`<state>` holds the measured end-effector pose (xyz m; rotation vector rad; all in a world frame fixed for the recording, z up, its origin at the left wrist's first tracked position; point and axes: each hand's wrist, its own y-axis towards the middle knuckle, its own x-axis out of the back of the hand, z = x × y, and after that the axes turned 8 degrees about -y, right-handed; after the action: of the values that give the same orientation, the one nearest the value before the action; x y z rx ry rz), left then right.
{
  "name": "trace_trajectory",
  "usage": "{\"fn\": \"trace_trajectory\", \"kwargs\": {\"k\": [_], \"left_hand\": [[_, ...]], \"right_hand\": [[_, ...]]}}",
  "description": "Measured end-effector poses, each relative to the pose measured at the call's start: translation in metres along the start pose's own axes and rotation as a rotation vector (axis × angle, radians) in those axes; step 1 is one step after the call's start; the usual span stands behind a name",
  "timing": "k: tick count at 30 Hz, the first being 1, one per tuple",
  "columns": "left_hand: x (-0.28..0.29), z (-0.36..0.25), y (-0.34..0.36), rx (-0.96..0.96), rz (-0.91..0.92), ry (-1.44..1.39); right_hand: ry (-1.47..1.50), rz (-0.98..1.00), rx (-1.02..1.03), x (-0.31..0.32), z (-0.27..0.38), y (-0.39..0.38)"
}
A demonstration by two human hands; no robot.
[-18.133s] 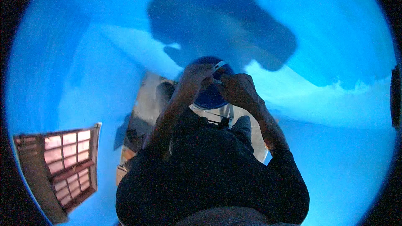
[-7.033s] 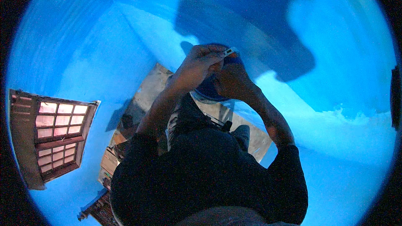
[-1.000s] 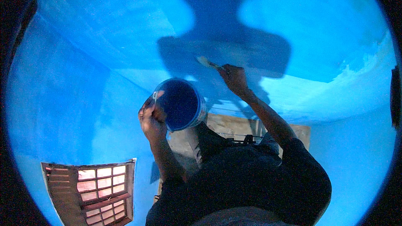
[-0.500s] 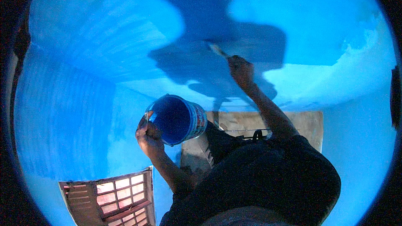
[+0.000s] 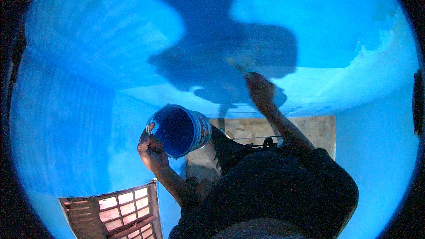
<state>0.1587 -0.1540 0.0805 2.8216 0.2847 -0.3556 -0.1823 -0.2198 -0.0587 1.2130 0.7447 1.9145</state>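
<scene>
My left hand (image 5: 152, 149) is closed on the handle and rim of a paint bucket (image 5: 202, 129). The bucket is tilted so its dark blue inside shows; a printed label runs round its outer side. In my right hand (image 5: 260, 90), held out farther ahead and to the right, is a paintbrush (image 5: 239, 67). Its bristles point up and left at the blue wall (image 5: 221, 55), blurred and dim in my own shadow. Whether the bristles touch the wall I cannot tell.
A window (image 5: 126, 206) with a brown frame and grid of panes is at the lower left. Below the wall lies a grey-brown floor (image 5: 316, 132). Paler blue wall (image 5: 376, 119) runs along the right, and streaky darker blue paint (image 5: 62, 115) covers the left wall.
My right hand and the paintbrush have moved down and slightly right. The bucket and my left hand sit a little more to the left, as the whole view has shifted slightly.
</scene>
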Motion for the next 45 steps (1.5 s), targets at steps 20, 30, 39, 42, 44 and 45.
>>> {"fn": "trace_trajectory", "kwargs": {"k": [20,30,39,42,44,45], "left_hand": [[0.003,-0.016,-0.001,-0.040,-0.007,-0.132],[-0.004,-0.016,-0.002,0.006,-0.010,-0.075],[-0.060,-0.029,-0.002,0.109,0.216,0.068],[-0.073,-0.023,-0.003,-0.052,0.343,0.054],[-0.088,-0.024,-0.005,0.061,0.346,-0.044],[-0.096,-0.021,-0.005,0.048,0.355,-0.049]], "right_hand": [[-0.416,-0.056,-0.360,0.101,-0.109,-0.017],[0.062,-0.012,-0.317,0.177,-0.042,-0.004],[0.281,0.484,0.421,0.188,0.048,0.109],[0.209,0.592,0.625,0.181,0.066,0.125],[0.121,0.674,0.730,0.173,0.075,0.127],[0.062,0.706,0.769,0.171,0.079,0.128]]}}
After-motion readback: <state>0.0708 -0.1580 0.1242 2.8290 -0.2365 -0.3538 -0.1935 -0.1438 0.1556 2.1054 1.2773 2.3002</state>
